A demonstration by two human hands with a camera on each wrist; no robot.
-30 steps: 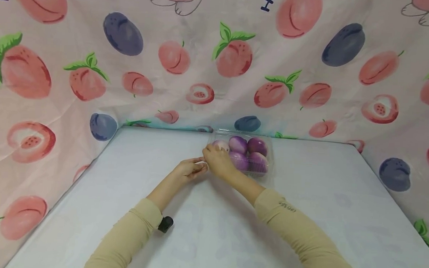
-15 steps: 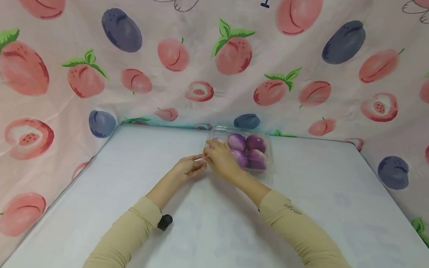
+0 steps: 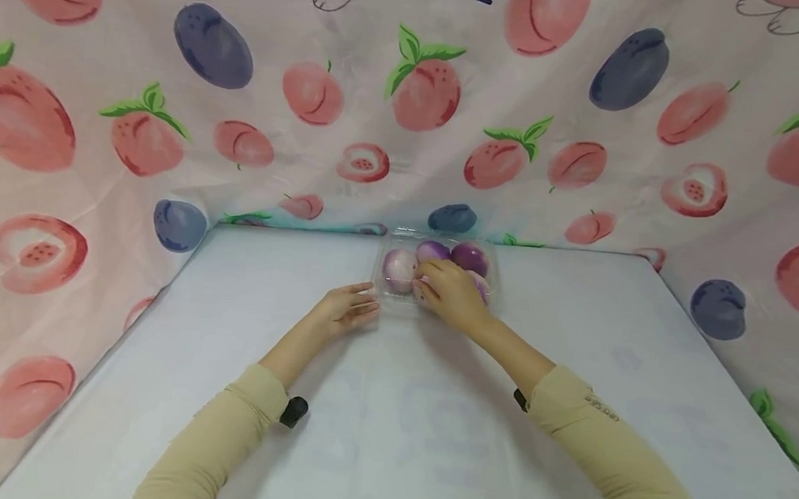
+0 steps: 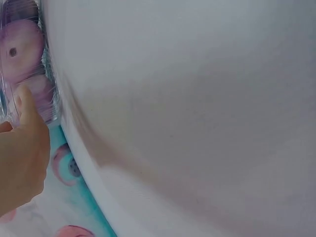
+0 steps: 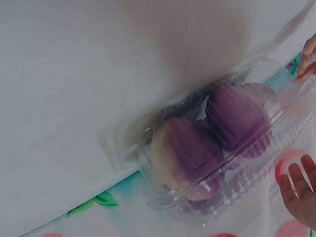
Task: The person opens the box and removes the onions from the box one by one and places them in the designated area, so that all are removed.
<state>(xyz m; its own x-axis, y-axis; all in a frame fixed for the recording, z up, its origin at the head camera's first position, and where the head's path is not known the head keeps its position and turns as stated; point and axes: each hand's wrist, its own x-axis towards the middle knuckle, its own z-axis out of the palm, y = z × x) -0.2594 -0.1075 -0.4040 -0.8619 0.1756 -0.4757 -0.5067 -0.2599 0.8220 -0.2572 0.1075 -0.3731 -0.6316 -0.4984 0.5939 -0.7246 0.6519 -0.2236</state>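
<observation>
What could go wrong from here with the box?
Likely risks:
1. The box sits at the table's far edge, against the cloth; a forward push might slide it into the cloth.
2. The right hand works at the front while the left hand is by the near-left corner; uneven force might twist it.
3. Lid closure isn't clear; if it's loose, tipping might spill the purple rounds.
</observation>
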